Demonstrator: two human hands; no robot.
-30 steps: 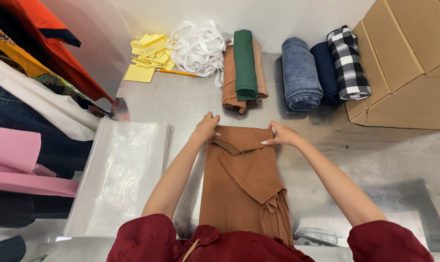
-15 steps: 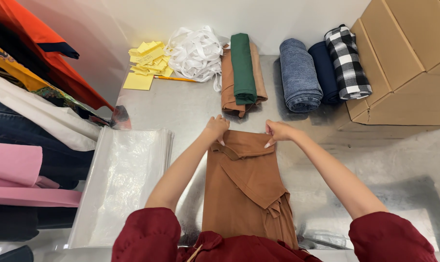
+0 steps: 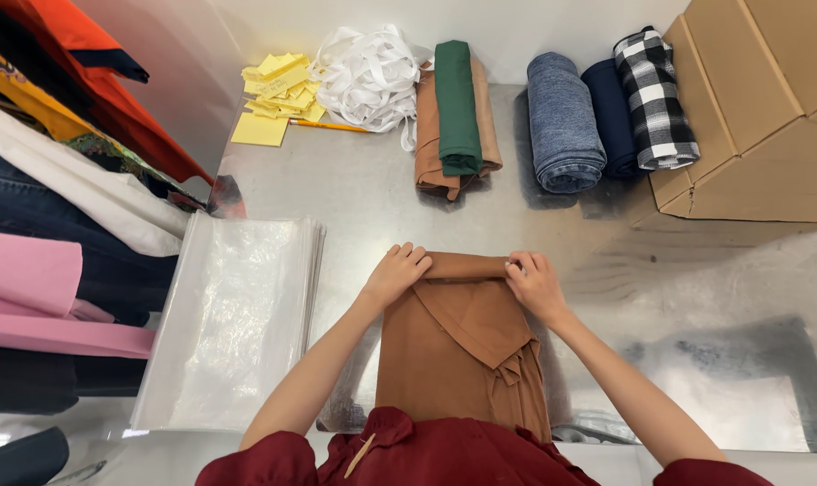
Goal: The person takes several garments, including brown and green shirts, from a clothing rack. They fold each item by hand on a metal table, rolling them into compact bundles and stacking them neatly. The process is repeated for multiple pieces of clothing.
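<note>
Brown cloth [image 3: 462,360] at lower centre looks soft and light; left hand [image 3: 397,273] and right hand [image 3: 534,283] pinch its rolled far edge, the best hold.

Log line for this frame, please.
left hand: on brown garment, far edge rolled | right hand: same edge | surface: metal table | nearby: clear bags

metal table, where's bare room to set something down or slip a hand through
Bare steel table lies between the brown folded garment under both hands and the back row of rolled clothes. More lies right of the right hand, below the cardboard box. It is crowded along the back wall and at the left by the clear plastic bag stack.
</note>
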